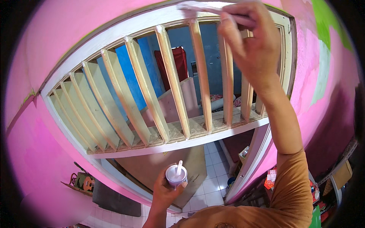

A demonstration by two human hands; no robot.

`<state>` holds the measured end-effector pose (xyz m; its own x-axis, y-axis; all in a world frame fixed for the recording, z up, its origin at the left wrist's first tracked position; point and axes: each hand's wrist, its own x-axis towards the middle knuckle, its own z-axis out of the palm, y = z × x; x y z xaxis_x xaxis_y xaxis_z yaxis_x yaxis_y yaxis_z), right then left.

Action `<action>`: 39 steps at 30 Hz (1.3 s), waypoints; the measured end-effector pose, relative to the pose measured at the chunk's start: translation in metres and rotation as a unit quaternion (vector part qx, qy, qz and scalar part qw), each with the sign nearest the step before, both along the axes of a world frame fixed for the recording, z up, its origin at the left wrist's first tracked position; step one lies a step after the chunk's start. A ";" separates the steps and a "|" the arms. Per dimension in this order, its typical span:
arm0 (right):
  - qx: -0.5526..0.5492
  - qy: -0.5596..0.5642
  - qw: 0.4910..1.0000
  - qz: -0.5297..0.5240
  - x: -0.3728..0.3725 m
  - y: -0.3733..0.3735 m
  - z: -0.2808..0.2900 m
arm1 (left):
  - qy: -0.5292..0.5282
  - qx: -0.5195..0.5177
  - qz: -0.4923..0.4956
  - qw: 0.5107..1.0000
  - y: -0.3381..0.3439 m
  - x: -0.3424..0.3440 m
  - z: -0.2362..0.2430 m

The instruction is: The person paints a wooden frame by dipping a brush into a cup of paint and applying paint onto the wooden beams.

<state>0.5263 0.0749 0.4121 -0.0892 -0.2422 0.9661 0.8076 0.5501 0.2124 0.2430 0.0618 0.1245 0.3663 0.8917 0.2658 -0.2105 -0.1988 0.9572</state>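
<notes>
My right hand (pixel 251 45) is closed on a paintbrush (pixel 205 9), its bristle end blurred against the white top rail (pixel 152 15) of a wooden vent frame, whose row of cream slats (pixel 163 76) stands behind the hand. Low in the middle, my left hand (pixel 167 190) holds a small cup (pixel 175 182) of white paint with a pale stick (pixel 179 168) upright in it.
Pink walls (pixel 34 159) surround the frame, with green paint at upper right. Below are an open wooden door (pixel 144 165), a white tiled floor (pixel 215 169) and cluttered items (pixel 272 178) at right. A blue-walled room shows through the slats. A small guitar (pixel 87 184) sits lower left.
</notes>
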 end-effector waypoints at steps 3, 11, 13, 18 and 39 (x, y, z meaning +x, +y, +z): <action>0.042 0.065 0.995 -0.056 0.028 -0.015 -0.004 | 0.010 0.004 0.009 1.000 -0.001 -0.003 -0.001; 0.025 -0.048 0.998 0.019 0.028 -0.022 -0.018 | -0.002 0.002 0.006 1.000 0.001 -0.004 -0.003; 0.040 -0.129 0.991 0.024 0.012 -0.015 -0.008 | -0.002 0.004 -0.004 1.000 0.001 0.001 0.002; 0.026 -0.131 0.990 -0.053 0.025 -0.013 -0.003 | -0.004 0.017 -0.010 1.000 -0.002 0.006 0.002; 0.009 0.124 0.985 0.121 0.074 -0.023 0.002 | 0.005 0.008 -0.017 1.000 -0.002 0.013 0.003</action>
<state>0.6006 0.0522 0.4138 0.2107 -0.2440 0.9466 0.6821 0.7304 0.0365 0.2557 0.0595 0.1272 0.3986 0.8744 0.2767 -0.2079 -0.2077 0.9559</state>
